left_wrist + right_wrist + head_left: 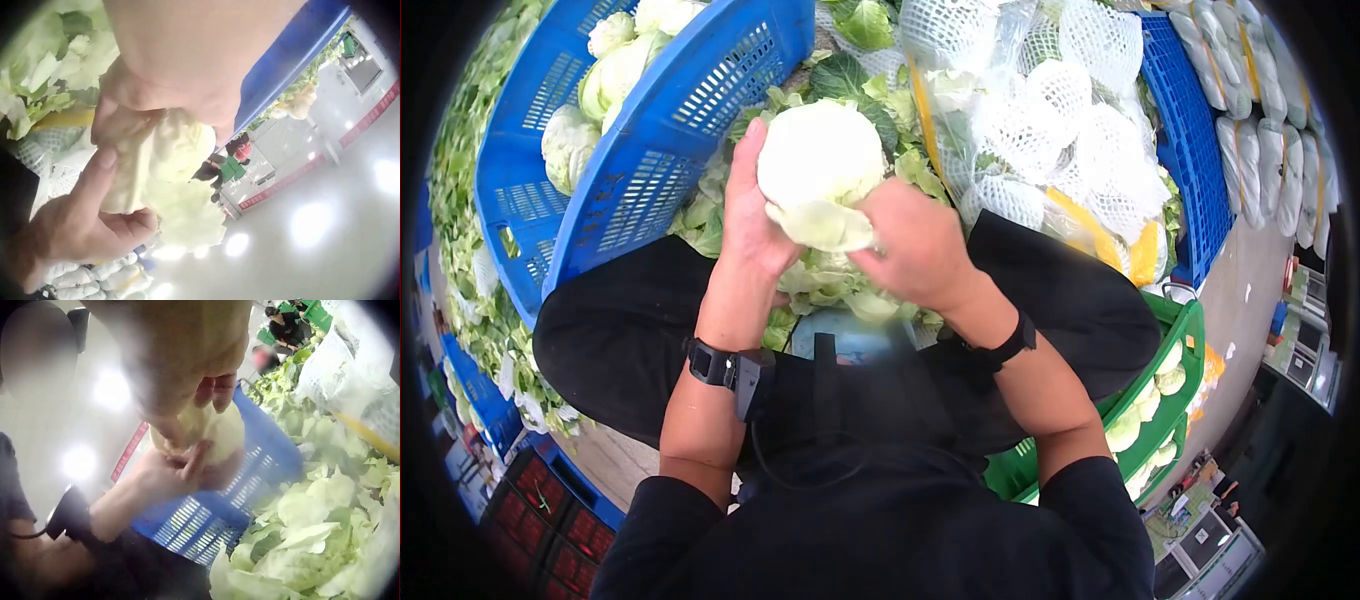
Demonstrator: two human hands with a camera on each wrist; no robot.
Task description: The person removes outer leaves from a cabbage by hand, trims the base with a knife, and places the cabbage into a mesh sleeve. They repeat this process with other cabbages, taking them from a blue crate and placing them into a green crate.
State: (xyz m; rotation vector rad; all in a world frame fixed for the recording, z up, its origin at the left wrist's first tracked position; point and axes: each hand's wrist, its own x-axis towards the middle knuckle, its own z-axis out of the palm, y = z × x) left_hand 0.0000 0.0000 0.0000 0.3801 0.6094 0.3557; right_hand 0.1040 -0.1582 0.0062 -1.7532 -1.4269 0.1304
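A pale, round cabbage rests in the left hand, whose thumb and fingers lie around its left side and underside. At the cabbage's lower right, the right hand has its fingers curled on a loose outer leaf that stands away from the head. The left wrist view shows the right hand pinching the leaf between thumb and fingers. In the right wrist view both hands meet at the cabbage, and the fingers partly cover it.
Left stands a blue crate with several cabbages. Loose leaves lie beneath the hands. White foam nets in plastic bags lie ahead to the right, beside another blue crate. Green crates with cabbages stand at right.
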